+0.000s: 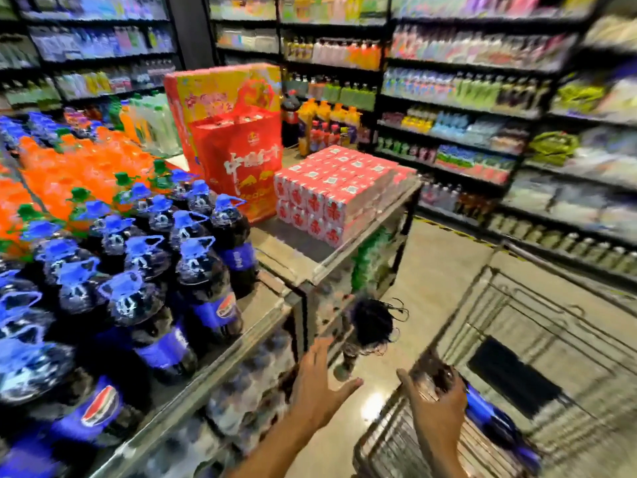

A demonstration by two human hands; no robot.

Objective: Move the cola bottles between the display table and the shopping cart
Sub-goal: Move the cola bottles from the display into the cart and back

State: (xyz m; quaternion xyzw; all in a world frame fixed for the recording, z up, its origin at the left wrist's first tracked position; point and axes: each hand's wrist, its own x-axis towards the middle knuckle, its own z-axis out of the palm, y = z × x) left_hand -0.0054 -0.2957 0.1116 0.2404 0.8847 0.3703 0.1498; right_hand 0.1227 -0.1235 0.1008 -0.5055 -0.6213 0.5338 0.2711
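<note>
Here the right hand (437, 398) grips a Pepsi-labelled cola bottle (482, 408) over the shopping cart (537, 326), left hand (319, 384) spread wide

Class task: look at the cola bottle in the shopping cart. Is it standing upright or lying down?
Lying down. The cola bottle rests on its side in the shopping cart, its blue label stretched along the basket floor, beside the right hand.

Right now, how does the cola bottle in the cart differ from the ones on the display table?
The cola bottle in the cart lies on its side; the cola bottles on the display table stand upright. It is alone and the right hand grips it; they are packed together, untouched. Both have blue labels.
</note>
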